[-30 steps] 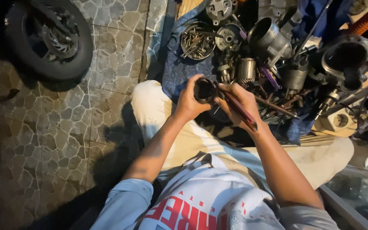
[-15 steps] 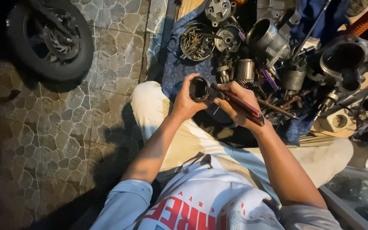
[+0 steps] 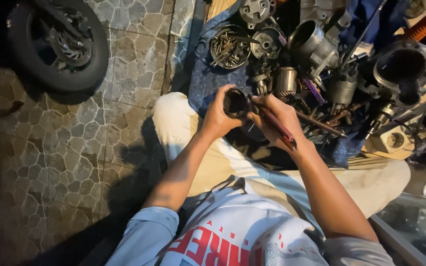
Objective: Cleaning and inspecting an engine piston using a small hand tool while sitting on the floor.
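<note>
My left hand grips a dark round ring-shaped engine part, its opening turned up toward me. My right hand holds a slim red-handled tool whose tip rests at the ring's right edge. Both hands are raised above my knees, just in front of a blue cloth covered with metal engine parts.
A round tray of bolts and screws lies at the back beside a gear, a metal cylinder and a large dark casing. A wheel with tyre lies on the stone-tile floor at the left.
Both hands with the ring and tool have shifted slightly; the tool tip stays at the ring's edge.
</note>
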